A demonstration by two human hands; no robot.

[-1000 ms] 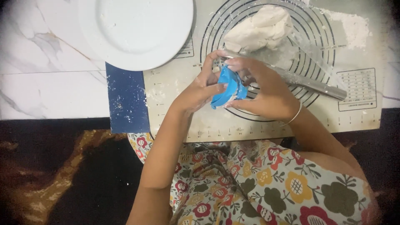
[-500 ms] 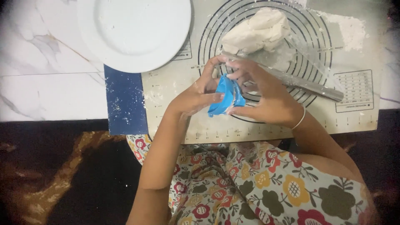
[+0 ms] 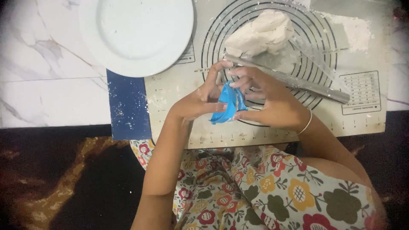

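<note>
A small blue folding mould (image 3: 228,105) is held between both hands above the near part of a pale baking mat (image 3: 179,91) with printed circles. My left hand (image 3: 200,100) grips its left side, thumb across the front. My right hand (image 3: 266,100) pinches its right side with the fingers curled over the top; a thin bangle is on that wrist. What lies inside the mould is hidden. A lump of white dough (image 3: 260,36) rests on the mat just beyond the hands, beside a slim metal rolling pin (image 3: 298,81).
A white plate (image 3: 136,34) dusted with flour sits at the back left, partly over the mat. A heap of loose flour (image 3: 353,30) lies at the mat's far right. A dark blue sheet (image 3: 128,106) pokes out under the mat's left edge. Marble counter (image 3: 47,85) extends left.
The hands have kept the blue mould between them and shifted slightly. The fingers of my right hand have curled further over its top. Dough, pin and plate have not moved.
</note>
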